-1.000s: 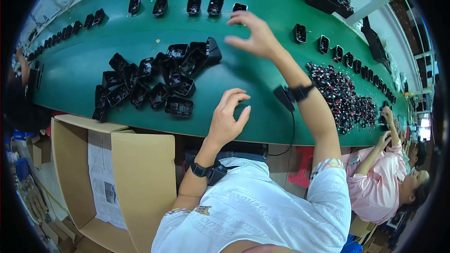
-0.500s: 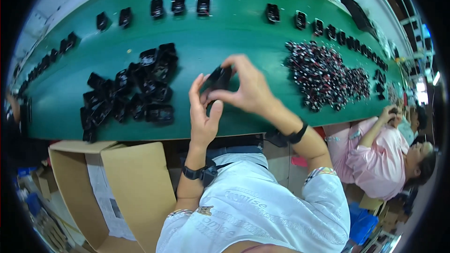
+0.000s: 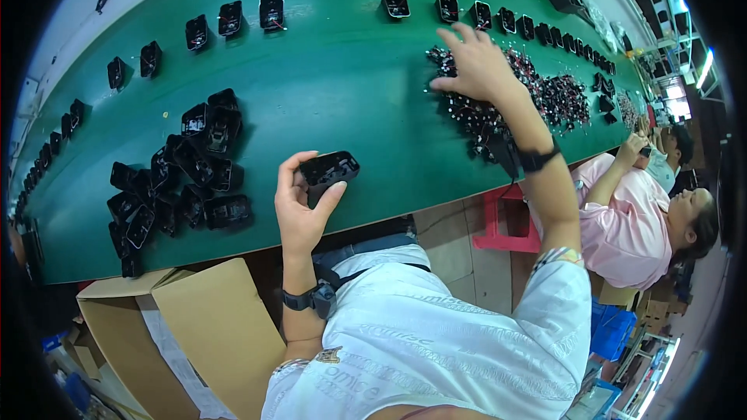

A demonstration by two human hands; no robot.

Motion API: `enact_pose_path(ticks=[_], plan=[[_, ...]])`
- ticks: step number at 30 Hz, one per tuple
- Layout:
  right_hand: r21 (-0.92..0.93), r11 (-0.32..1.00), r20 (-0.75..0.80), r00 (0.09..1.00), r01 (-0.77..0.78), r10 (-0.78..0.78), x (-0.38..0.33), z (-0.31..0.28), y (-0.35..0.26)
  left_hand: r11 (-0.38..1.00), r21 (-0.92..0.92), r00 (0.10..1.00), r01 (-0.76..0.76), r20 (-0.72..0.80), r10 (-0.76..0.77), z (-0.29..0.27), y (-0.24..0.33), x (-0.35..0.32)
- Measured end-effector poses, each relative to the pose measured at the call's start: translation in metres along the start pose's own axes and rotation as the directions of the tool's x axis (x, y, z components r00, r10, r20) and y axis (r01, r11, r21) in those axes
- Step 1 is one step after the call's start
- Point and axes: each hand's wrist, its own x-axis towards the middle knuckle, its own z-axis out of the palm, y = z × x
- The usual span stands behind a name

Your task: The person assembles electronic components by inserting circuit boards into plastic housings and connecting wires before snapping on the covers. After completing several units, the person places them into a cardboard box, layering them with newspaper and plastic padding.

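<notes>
A black plastic housing with an open hollow side is held in my left hand, thumb and fingers gripping its two edges just above the table's near edge. My right hand is stretched out over a heap of small wired parts, fingers spread, with nothing in them. The heap is a mix of black, red and whitish bits. To the left of my left hand lies a loose pile of similar black housings, some facing up, others tilted.
The green table carries a spaced row of black housings along its far side. An open cardboard box stands below its near edge at left. A co-worker in pink sits at the right, by a red stool.
My right hand has let go of the black housing and moved right, over the heap of small parts. My left hand keeps the housing, now lower and left. The whole view has turned.
</notes>
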Motion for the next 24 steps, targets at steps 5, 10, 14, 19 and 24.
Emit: enact_pose_path(ticks=[5,10,14,19,24], plan=[[-0.017,0.999,0.252,0.968,0.027,-0.021,0.009,0.032,-0.003,0.988,0.154,1.000,-0.001,0.023,-0.003,0.005,0.002,0.001],[0.549,0.819,0.198,0.927,0.163,-0.318,0.008,0.030,-0.042,0.979,0.205,1.000,-0.024,0.023,0.020,0.003,0.001,0.001],[0.598,0.762,-0.032,0.958,0.247,-0.286,0.004,0.013,-0.054,0.990,0.135,0.999,-0.037,0.031,0.033,0.003,-0.002,0.001],[0.821,0.547,0.193,0.981,-0.164,0.003,-0.013,0.006,-0.075,0.991,0.079,0.994,-0.112,0.013,0.111,0.000,-0.004,0.004],[0.907,0.409,0.090,0.994,-0.104,0.055,-0.033,0.034,-0.110,0.989,0.018,0.989,-0.146,0.034,0.146,-0.005,-0.007,0.005]])
